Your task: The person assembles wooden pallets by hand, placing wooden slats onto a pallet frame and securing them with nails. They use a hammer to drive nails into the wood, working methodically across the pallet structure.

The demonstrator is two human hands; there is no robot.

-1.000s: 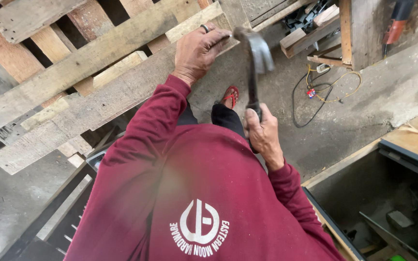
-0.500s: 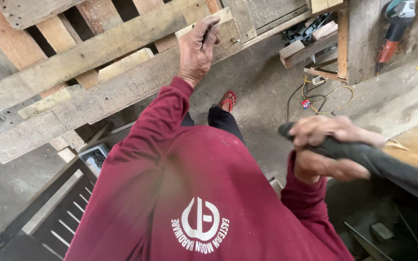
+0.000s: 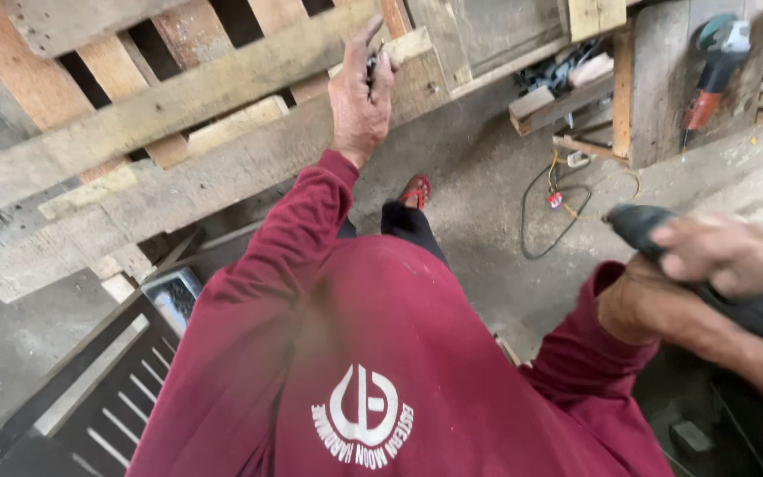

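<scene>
Head view, looking down over a dark red long-sleeved shirt [image 3: 381, 353] with a round white emblem and a curved line of white lettering low on the front, seen upside down. Left hand [image 3: 359, 102] stretched forward to the wooden pallet [image 3: 187, 141], fingers pinched narrowly on a small dark object [image 3: 371, 64], too small to identify, held against the edge of a grey weathered slat. Right hand [image 3: 721, 256] at the right edge, blurred, wrapped around the dark handle of a tool [image 3: 642, 225]; head of the tool out of frame, so kind of tool not confirmed. Pallet tilted across the upper left: 2 long grey boards running diagonally, shorter orange-brown boards behind, dark gaps between. 1 red sandal [image 3: 415, 189] on the concrete floor [image 3: 487, 177] just below the pallet edge, dark trouser leg beside it. Black cable [image 3: 558, 221] looped on the floor near a yellow-and-red fitting. Teal and orange power tool [image 3: 715, 66] leaning against upright timber at upper right. Wood offcuts [image 3: 549, 102] stacked near the pallet corner. Dark slatted metal frame [image 3: 108, 389] at lower left. No packages or signs legible beyond the shirt emblem.
</scene>
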